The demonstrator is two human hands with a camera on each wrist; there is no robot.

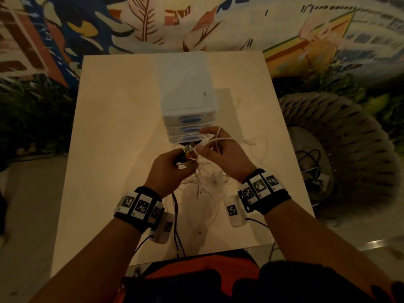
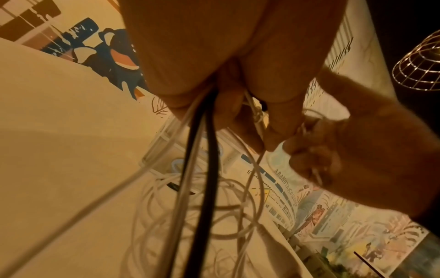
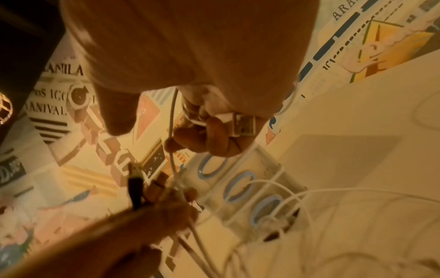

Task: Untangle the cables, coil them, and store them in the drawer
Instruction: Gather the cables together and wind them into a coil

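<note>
A tangle of white cables [image 1: 209, 180] lies on the white table [image 1: 113, 132] in front of a small white drawer unit [image 1: 185, 95] with blue oval handles. My left hand [image 1: 172, 167] grips a bunch of cable ends, a black cable [image 2: 202, 188] and white ones among them, with their plugs [image 3: 135, 180] sticking up. My right hand [image 1: 218, 149] holds a white cable [image 1: 220, 139] looped over its fingers and a white USB plug [image 3: 243, 126] in its curled fingers. Both hands hover just before the lowest drawer [image 1: 187, 138], which stands slightly open.
A woven round chair [image 1: 341, 154] with dark cables on its seat stands right of the table. A painted mural wall [image 1: 196, 22] rises behind. Black cables [image 1: 177, 226] hang over the table's near edge. Bare tabletop lies at the left.
</note>
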